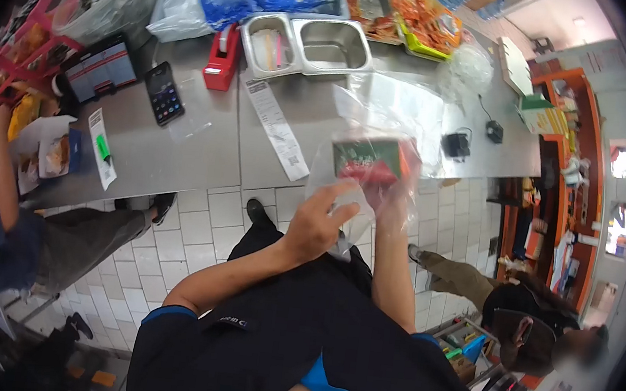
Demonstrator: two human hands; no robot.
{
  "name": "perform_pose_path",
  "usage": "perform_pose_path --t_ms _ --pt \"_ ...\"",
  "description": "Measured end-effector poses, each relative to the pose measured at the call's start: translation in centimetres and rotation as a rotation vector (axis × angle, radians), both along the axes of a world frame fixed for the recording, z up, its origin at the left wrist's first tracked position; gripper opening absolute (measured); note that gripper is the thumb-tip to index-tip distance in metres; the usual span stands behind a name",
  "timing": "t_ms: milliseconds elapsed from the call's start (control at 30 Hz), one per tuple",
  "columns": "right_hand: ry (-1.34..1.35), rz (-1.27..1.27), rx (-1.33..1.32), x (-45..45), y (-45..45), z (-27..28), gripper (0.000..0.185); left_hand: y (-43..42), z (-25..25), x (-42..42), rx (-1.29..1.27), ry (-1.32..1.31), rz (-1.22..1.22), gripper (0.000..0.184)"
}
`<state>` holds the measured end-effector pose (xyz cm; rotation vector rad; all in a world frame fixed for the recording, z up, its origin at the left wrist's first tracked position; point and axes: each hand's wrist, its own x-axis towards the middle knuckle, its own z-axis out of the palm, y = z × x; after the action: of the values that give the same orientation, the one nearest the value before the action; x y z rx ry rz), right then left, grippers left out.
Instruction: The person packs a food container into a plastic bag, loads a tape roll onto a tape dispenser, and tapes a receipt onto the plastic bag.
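Inside a clear plastic bag [329, 168] is a dark green and red package [368, 160], held up over the front edge of the steel table. My right hand [395, 196] is wrapped round the right side of the bag, with the plastic partly covering its fingers. My left hand [319, 223] is at the bag's lower left, thumb and fingers apart near the plastic; nothing shows in its grasp. A long printed receipt [278, 131] lies on the table to the left of the bag.
The steel table [203, 153] bears a red tape dispenser [223, 60], metal trays [334, 47], a phone [164, 94], a tablet [101, 70] and black adapters [457, 144]. One person [2, 247] stands at left, another [529, 317] at right.
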<state>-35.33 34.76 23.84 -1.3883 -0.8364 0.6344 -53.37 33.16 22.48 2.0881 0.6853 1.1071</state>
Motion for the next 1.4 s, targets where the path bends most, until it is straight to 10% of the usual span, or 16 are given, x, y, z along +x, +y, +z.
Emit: perform_pose_path --t_ms 67,100,167,200,333,400,433,500,633,733,1067,1400 --pt "-0.971 -0.061 -0.134 0.8 1.6 -0.5 0.058 -0.8 -0.3 -0.3 -0.172 -0.039 -0.203 0.019" --pt "-0.98 -0.088 -0.139 1.2 2.8 -1.3 0.058 -0.8 0.8 -0.2 -0.245 -0.093 -0.261 0.021" --pt "0.921 -0.228 -0.301 1.6 4.9 -4.2 0.063 -0.3 5.0 1.0 -0.185 -0.038 -0.146 0.049" --pt "0.923 -0.242 -0.291 1.6 5.0 -5.3 0.063 0.3 4.2 1.7 -0.182 -0.037 -0.163 0.049" --pt "0.743 -0.171 -0.376 2.7 5.2 -6.1 0.075 3.7 -5.8 3.9 0.147 0.396 0.482 0.096" --pt "0.651 -0.208 -0.469 4.6 4.6 -7.9 0.058 6.0 -6.0 1.5 0.249 0.361 0.888 0.072" --pt "0.66 -0.208 -0.463 5.3 4.0 -6.7 0.058 7.6 -6.2 -0.3 0.259 0.366 0.885 0.072" --pt "-0.596 0.275 -1.067 6.8 3.0 -2.3 0.048 10.4 -6.2 -2.7 -0.659 0.415 0.298 0.02" --pt "-1.209 0.44 -0.78 6.4 3.4 0.3 0.049 8.4 2.0 3.5 -0.611 -0.216 0.215 0.024" --pt "-1.295 0.604 -0.164 7.2 7.9 -4.4 0.055 9.1 5.1 7.7 -0.812 -0.376 -0.051 0.019" --pt "-1.654 0.798 -0.418 6.8 5.8 -2.1 0.075 6.0 15.5 8.4 -0.345 -0.495 -0.103 0.02" --pt "-1.384 1.451 -0.204 5.8 8.7 13.4 0.08 1.8 21.0 -2.8 -0.372 -0.605 0.581 0.016"
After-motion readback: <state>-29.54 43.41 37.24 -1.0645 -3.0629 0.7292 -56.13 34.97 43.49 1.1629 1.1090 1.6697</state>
